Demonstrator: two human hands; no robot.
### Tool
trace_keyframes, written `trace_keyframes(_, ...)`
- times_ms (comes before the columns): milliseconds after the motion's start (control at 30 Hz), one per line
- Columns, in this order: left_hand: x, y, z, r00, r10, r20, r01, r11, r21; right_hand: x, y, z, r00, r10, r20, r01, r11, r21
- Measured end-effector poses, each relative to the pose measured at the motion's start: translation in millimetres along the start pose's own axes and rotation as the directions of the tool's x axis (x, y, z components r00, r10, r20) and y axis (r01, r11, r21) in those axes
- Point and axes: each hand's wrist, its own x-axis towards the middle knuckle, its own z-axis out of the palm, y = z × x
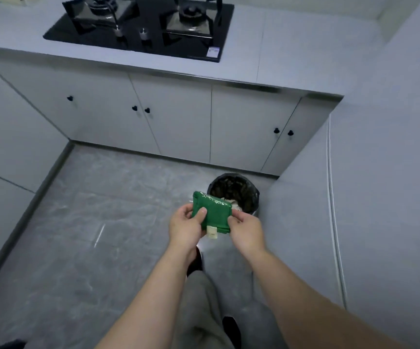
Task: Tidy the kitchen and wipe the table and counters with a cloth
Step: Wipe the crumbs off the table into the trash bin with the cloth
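In the head view, the person stood on a grey marbled floor (98,210) and held a green packet (212,210) in glossy wrap in front of the body, above the near rim of a bin (229,176) lined with a black bag. Whether the packet held a cloth could not be told. The left hand (185,226) gripped the packet's left edge, thumb laid flat on the front face and fingers curled behind it. The right hand (245,226) pinched the right edge between the thumb and bent fingers. A small pale tag (212,233) hung at the packet's lower edge, between the two hands. The bin stood on the floor just beside the wall on the right and near the white cabinet doors (178,117) with their dark knobs. Above them ran a pale counter (292,46) with a black two-burner gas hob (151,21) set into it. Below the forearms showed a grey trouser leg (198,298) and a dark shoe (231,328).
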Motion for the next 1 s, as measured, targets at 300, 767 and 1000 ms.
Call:
trace_keyframes(300,194.1,-5.4,57.8,0.985,-0.164,0.053,0.144,0.952,0.269,151.3,-17.7,18.2,0.966,-0.222,0.134,0.259,0.862,-0.436)
trace_keyframes(767,418.1,-124.3,98.6,0.924,-0.364,0.114,0.298,0.875,0.38,380.1,118.2,97.6,0.932,-0.216,0.29,0.334,0.823,-0.46)
trace_keyframes(1000,458.5,-186.6,85.6,0.881,-0.462,0.099,0.416,0.857,0.305,417.4,199.9,103.9,0.939,-0.13,0.318,0.271,0.85,-0.452)
